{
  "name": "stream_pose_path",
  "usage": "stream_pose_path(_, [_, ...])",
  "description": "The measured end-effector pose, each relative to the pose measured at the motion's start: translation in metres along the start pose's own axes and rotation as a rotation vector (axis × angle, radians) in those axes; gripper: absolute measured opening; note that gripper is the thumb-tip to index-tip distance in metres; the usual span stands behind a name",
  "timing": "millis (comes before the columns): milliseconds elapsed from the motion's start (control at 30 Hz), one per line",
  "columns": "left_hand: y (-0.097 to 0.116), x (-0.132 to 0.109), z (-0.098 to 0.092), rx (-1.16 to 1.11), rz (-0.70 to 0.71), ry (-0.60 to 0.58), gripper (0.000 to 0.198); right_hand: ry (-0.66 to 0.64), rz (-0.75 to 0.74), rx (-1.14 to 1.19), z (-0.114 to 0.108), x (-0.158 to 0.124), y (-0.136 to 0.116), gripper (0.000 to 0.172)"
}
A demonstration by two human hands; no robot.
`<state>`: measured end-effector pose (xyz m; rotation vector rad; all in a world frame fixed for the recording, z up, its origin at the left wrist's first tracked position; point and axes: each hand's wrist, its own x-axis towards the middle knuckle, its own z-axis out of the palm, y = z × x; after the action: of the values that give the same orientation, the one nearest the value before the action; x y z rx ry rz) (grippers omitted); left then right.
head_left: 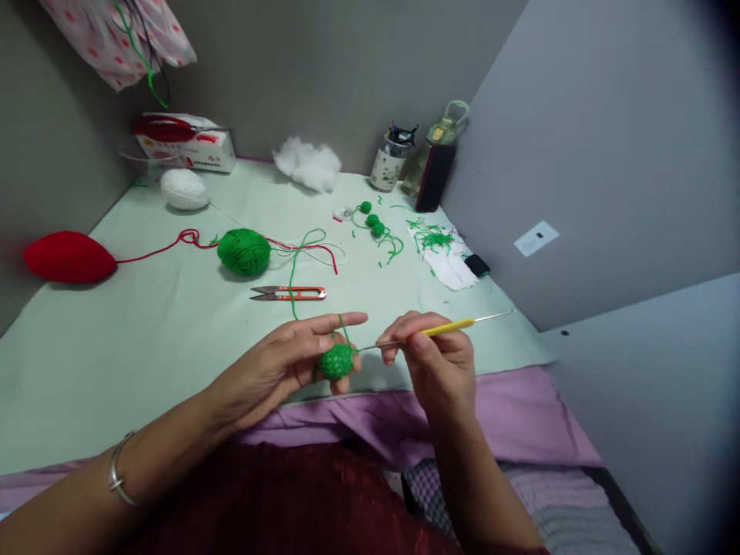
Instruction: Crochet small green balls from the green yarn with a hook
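Note:
My left hand [294, 351] pinches a small green crocheted ball [336, 361] between thumb and fingers, its index finger stretched out with green yarn looped over it. My right hand [436, 354] is closed around a yellow-handled crochet hook [448, 327]. One thin metal end of the hook points left and meets the yarn at the ball's right edge; the other end points right. From the left hand the yarn runs up the table toward a green yarn ball [243, 252]. Orange thread snips [289, 294] lie just beyond my left hand.
At the left are a red yarn ball [70, 257] and a white yarn ball [184, 190]. White stuffing [308, 164] lies at the back, near a pen jar [388, 163], a bottle [442, 132] and a leaning phone [435, 178]. Small green balls [373, 221] and yarn scraps [433, 237] lie right.

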<state>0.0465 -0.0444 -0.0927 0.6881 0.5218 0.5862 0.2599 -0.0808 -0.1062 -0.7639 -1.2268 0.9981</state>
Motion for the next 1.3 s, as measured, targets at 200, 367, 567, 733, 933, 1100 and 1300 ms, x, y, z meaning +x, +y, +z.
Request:
stream_pose_path(200, [-0.002,0.001,0.000,0.032,0.022,0.000,0.047,0.007,0.051,0.099,0.004,-0.002,0.002,0.012])
stream_pose_path(367, [-0.004,0.003,0.001,0.159,0.123,0.043,0.054,0.013,-0.055,-0.001,0.014,-0.007,0.008,0.011])
stream_pose_path(567, [-0.004,0.000,0.002,0.262,0.107,0.072,0.060,0.015,-0.229,-0.353,0.019,-0.010,0.006,0.017])
stream_pose_path(733, [-0.004,0.000,0.003,0.293,0.129,0.083,0.055,0.087,-0.204,-0.304,0.020,-0.008,0.007,0.016])
stream_pose_path(933, [-0.006,0.000,0.002,0.187,0.126,0.101,0.034,0.204,-0.124,-0.176,0.015,-0.006,0.007,0.016])
stream_pose_path(1100, [-0.005,0.000,0.001,0.105,0.130,0.069,0.021,0.205,-0.150,-0.147,0.013,-0.007,0.004,0.014])
stream_pose_path(1300, [-0.003,0.000,0.002,0.107,0.124,0.079,0.019,0.141,-0.146,-0.164,0.016,-0.008,0.004,0.015])
